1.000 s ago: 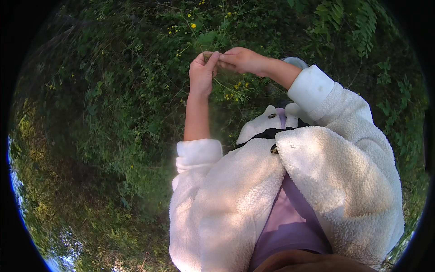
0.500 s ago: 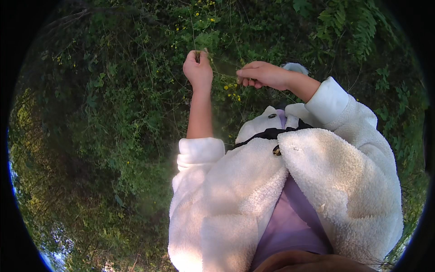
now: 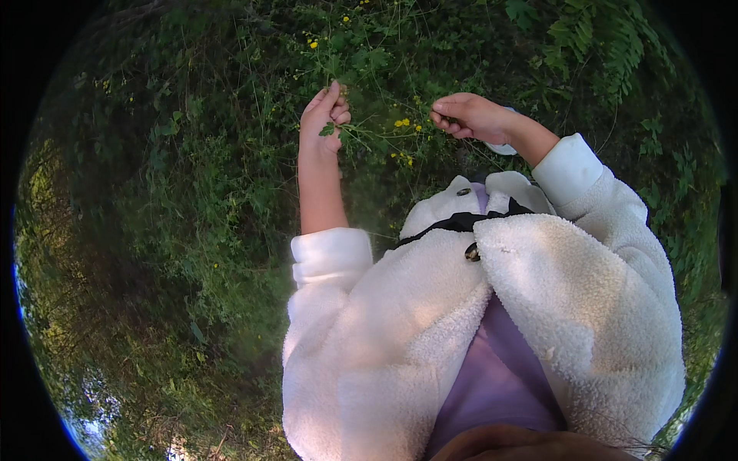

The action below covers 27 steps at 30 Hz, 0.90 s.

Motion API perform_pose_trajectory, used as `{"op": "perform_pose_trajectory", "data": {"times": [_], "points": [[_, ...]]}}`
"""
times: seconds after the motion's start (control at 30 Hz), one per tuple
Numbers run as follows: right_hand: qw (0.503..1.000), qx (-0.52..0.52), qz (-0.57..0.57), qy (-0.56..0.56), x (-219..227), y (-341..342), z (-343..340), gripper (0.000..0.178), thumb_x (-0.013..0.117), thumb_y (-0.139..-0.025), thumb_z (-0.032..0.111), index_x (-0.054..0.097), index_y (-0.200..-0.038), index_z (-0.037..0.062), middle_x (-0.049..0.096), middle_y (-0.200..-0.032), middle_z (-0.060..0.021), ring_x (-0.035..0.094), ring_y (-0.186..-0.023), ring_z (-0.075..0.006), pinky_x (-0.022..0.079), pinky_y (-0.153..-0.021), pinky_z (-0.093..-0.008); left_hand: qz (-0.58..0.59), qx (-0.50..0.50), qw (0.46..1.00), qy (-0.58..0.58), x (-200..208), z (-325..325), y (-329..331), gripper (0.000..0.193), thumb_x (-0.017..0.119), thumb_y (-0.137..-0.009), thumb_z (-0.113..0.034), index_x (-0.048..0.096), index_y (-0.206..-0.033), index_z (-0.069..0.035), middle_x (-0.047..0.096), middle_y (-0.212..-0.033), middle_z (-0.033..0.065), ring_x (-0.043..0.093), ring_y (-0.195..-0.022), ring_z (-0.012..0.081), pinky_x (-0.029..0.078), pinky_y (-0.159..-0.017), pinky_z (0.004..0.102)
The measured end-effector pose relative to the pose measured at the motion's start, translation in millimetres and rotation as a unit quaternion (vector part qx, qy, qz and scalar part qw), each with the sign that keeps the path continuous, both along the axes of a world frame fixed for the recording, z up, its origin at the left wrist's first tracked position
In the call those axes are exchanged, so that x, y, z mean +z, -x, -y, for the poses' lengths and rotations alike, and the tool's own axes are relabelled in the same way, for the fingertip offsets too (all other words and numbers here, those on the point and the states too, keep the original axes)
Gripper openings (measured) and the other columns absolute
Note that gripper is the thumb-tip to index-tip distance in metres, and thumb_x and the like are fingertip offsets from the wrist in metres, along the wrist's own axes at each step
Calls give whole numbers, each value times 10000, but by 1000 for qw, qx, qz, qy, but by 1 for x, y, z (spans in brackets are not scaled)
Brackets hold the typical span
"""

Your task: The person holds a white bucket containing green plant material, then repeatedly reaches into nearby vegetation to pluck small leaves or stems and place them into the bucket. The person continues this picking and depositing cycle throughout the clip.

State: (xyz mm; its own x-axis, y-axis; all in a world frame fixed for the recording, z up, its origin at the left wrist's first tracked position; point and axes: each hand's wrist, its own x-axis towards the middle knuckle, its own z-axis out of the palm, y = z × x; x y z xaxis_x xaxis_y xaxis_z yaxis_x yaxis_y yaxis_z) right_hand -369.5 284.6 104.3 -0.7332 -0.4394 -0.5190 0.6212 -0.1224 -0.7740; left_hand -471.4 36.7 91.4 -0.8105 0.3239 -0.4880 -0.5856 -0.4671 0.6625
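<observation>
My left hand (image 3: 326,115) is closed, thumb uppermost, around what looks like a thin plant stem; its grip is partly hidden. A small green leaf (image 3: 328,129) lies against the palm side of that hand. From there a thin leafy stem (image 3: 369,135) reaches toward the right. My right hand (image 3: 469,115) has its thumb and fingers pinched together on a slender stem, little of which shows. Yellow flowers (image 3: 402,123) hang between the two hands, nearer the right one. More yellow blossoms (image 3: 314,44) stand beyond my left hand.
Dense green undergrowth (image 3: 223,177) surrounds both arms, with thin upright stalks crossing it. Fern-like fronds (image 3: 615,46) grow at the far right. My cream fleecy jacket (image 3: 369,330) fills the lower middle. Part of a pale object (image 3: 503,147) shows beneath the right wrist.
Both hands have moved apart, the left slightly leftward and the right to the right. My left hand has turned, and the leafy stem beside it now shows.
</observation>
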Motion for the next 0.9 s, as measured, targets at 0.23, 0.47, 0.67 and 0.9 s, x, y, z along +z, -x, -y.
{"op": "perform_pose_trajectory", "data": {"times": [0.23, 0.47, 0.67, 0.9], "points": [[997, 14, -75, 27, -20, 39, 26, 338, 421, -907, 363, 543, -879, 50, 469, -772, 16, 417, -668, -68, 372, -590, -192, 50, -114, 983, -133, 17, 3, -6, 177, 496, -897, -153, 492, -907, 23, 387, -663, 16, 289, -468, 44, 224, -373, 177], [991, 78, 78, -81, -21, 41, 51, 403, 423, -891, 442, 543, -933, 59, 486, -771, 15, 427, -644, -67, 369, -564, -207, 30, -131, 982, -129, 28, -1, -11, 171, 499, -895, -148, 497, -901, 22, 381, -666, 8, 282, -472, 37, 212, -372, 173], [994, 90, -23, -52, -11, 32, 54, 287, 481, -881, 302, 552, -809, 34, 513, -698, 14, 428, -575, -59, 340, -498, -214, -35, -156, 982, 100, 22, 12, -19, 248, 553, -867, -240, 558, -952, -7, 454, -676, -12, 338, -491, 26, 227, -394, 163], [984, 137, -13, 114, -2, 13, 48, 250, 463, -902, 299, 533, -813, 76, 516, -749, 32, 445, -640, -51, 357, -533, -181, -50, -243, 969, 2, 10, -11, -45, 344, 505, -884, -334, 552, -1029, -26, 487, -755, -19, 332, -503, 27, 260, -423, 160]]}}
